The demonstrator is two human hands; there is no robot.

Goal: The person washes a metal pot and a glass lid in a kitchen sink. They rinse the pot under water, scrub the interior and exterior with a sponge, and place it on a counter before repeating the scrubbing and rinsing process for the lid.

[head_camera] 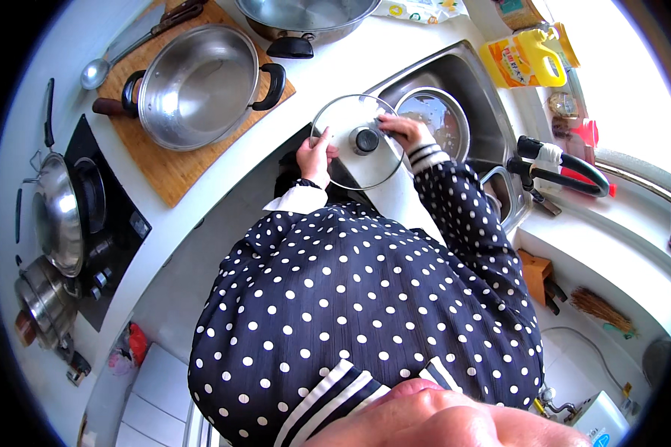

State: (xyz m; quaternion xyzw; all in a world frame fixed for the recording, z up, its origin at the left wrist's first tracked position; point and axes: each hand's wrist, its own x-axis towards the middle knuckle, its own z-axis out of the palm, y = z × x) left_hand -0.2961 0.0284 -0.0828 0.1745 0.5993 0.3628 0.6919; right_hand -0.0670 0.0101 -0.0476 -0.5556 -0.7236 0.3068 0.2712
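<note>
A round glass pot lid [344, 159] with a metal rim and a black knob is held in front of me, over the counter edge beside the sink. My left hand [315, 161] grips its left rim, with one finger pointing up along the glass. At the opposite rim is my right hand [405, 131], fingers bent over the glass; its grip is partly hidden. Just beyond the right hand, a round metal basin [463, 117] with water in it sits in the steel sink [481, 72].
On the wooden cutting board [173, 181] stands a two-handled steel pot [201, 84], with a ladle [95, 74] beside it. Another pot [313, 28] stands behind. A wok [58, 215] is by the black cooktop [126, 234]. A black faucet [579, 181] and yellow jug [517, 60] flank the sink.
</note>
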